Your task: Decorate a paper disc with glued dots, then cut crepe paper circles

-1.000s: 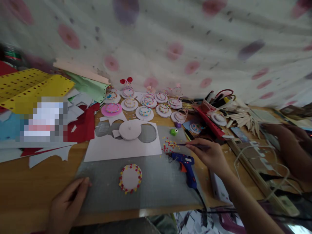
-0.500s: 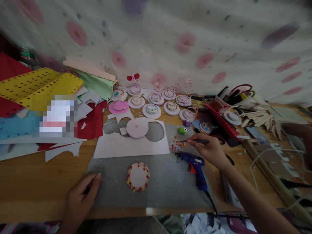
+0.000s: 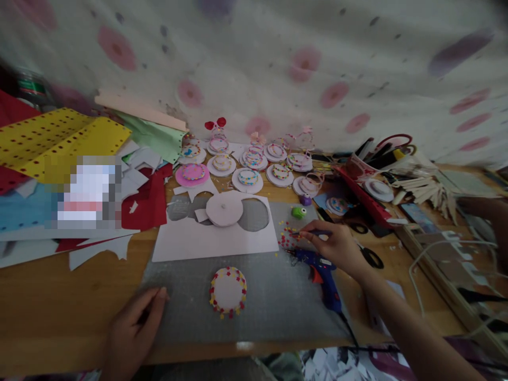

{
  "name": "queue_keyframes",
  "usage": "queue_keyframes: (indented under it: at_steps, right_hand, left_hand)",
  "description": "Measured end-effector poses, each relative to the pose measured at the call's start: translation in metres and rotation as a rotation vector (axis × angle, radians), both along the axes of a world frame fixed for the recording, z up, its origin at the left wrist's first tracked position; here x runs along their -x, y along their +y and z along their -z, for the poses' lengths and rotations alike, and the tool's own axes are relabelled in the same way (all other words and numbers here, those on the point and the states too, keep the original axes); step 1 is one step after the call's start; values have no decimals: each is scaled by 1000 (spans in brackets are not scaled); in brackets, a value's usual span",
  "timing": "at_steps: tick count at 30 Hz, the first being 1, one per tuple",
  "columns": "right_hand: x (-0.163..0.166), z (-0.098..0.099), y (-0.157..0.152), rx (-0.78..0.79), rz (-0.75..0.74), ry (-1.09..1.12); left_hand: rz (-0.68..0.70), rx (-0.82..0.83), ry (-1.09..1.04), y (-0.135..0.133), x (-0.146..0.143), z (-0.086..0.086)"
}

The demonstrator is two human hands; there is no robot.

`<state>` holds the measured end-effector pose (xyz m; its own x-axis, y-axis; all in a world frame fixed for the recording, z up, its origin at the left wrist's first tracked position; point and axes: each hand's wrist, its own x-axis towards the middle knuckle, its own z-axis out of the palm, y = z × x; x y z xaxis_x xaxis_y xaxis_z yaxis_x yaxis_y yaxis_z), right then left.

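Observation:
My right hand (image 3: 335, 246) pinches dark tweezers (image 3: 319, 232), whose tips are down among small red and yellow star pieces (image 3: 286, 235) scattered on the grey mat. My left hand (image 3: 137, 323) rests at the mat's left edge, thumb against curled fingers; whether anything is between them is hidden. Between the hands lies a white disc (image 3: 227, 290) with red and yellow stars around its rim. Just below my right hand is a blue glue gun (image 3: 326, 278) lying on its side, nozzle toward the stars.
White card (image 3: 214, 246) with cut-out holes lies behind the disc, a round white piece (image 3: 224, 209) on it. Several decorated paper tiers (image 3: 248, 180) stand farther back. Coloured sheets (image 3: 63, 137) pile up at left. Scissors (image 3: 372, 256), a pen cup (image 3: 361, 166) and a white cable (image 3: 416, 270) are at right.
The view has shifted slightly. My right hand has moved a little left and down, the tweezers still among the stars. My left hand stays in about the same place.

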<state>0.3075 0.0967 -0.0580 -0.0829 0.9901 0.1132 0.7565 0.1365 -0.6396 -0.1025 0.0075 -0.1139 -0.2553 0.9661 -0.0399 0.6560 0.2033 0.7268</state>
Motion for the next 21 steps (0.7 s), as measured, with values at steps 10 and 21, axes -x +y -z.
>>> queue_keyframes:
  at_steps: [10,21]
  right_hand:
    - [0,-2,0,-41,76,27]
    - [40,-35,-15,-69,110,148]
  left_hand:
    - [-77,20,-95,-4,-4,2]
    - [-23,-13,-352,2,-1,-5]
